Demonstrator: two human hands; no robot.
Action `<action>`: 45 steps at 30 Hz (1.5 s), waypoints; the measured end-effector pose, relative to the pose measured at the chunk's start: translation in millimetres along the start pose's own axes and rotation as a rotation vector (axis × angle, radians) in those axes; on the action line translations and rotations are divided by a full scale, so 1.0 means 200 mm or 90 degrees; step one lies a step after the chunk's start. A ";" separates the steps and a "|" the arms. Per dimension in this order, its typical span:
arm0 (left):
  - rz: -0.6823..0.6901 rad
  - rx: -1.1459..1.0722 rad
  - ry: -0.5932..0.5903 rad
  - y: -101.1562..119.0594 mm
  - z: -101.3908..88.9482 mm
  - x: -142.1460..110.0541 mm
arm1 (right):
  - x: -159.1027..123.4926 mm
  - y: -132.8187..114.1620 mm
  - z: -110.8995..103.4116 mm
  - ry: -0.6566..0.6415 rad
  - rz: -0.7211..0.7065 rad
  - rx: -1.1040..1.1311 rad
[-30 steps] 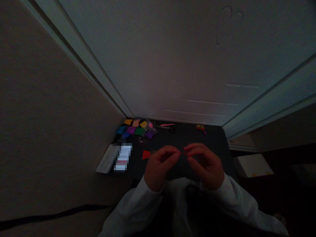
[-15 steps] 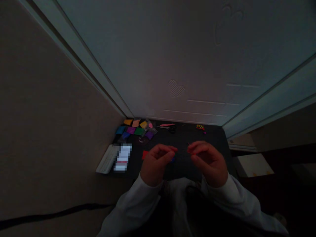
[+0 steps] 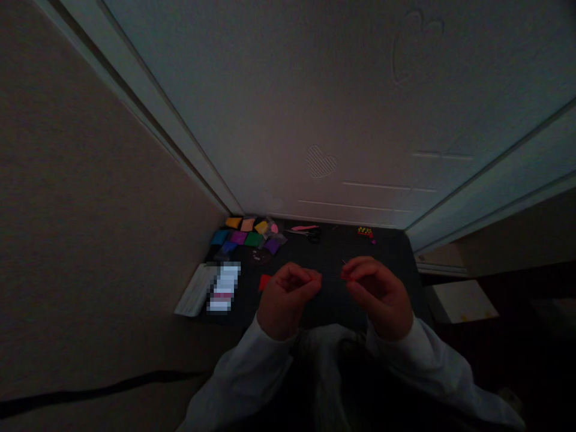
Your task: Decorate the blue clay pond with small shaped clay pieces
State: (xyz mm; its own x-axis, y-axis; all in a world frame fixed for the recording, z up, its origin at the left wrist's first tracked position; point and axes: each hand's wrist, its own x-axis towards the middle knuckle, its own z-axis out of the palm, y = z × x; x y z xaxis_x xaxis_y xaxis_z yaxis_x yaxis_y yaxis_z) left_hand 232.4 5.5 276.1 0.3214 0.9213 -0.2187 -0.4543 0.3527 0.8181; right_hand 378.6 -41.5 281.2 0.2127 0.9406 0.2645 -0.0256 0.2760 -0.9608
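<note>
Over the dark table my left hand (image 3: pixel 288 303) is closed in a pinch, thumb against fingers; whatever it holds is hidden. To its right, apart from it, my right hand (image 3: pixel 381 298) pinches a tiny red piece (image 3: pixel 344 276) at its fingertips. A thin pointed thing (image 3: pixel 344 261) shows just beyond the right fingers, too small to name. Partly behind my left hand lies a red block or packet (image 3: pixel 264 282). The picture is very dark, so fine detail is lost.
Several coloured packets (image 3: pixel 254 239) lie at the table's back left. Nearby are black-handled scissors (image 3: pixel 310 235) and a pink tool (image 3: pixel 305 228). Small yellow-dotted red pieces (image 3: pixel 365 231) sit at the back right. A blurred-out phone-like screen (image 3: pixel 224 288) is at the left edge, beside a white wall.
My hands have drawn apart; a second ago their fingertips nearly met around something small and red. My left fingers have since closed more tightly together.
</note>
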 end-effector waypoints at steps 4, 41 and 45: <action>0.022 0.016 -0.014 -0.01 -0.01 0.00 | 0.00 0.00 0.00 -0.002 0.002 -0.017; 0.023 0.098 0.036 -0.02 -0.02 0.01 | 0.02 -0.02 0.01 -0.014 0.043 0.052; 0.024 0.095 0.043 -0.02 -0.03 0.01 | 0.02 -0.02 0.01 -0.017 0.041 0.027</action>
State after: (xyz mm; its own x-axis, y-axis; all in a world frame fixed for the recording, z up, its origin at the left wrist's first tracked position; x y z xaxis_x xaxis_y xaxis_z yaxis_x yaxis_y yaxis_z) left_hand 230.4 6.4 269.2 0.2483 0.9440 -0.2174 -0.3350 0.2942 0.8951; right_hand 377.3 -37.2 285.9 0.1837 0.9615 0.2044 -0.0805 0.2219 -0.9717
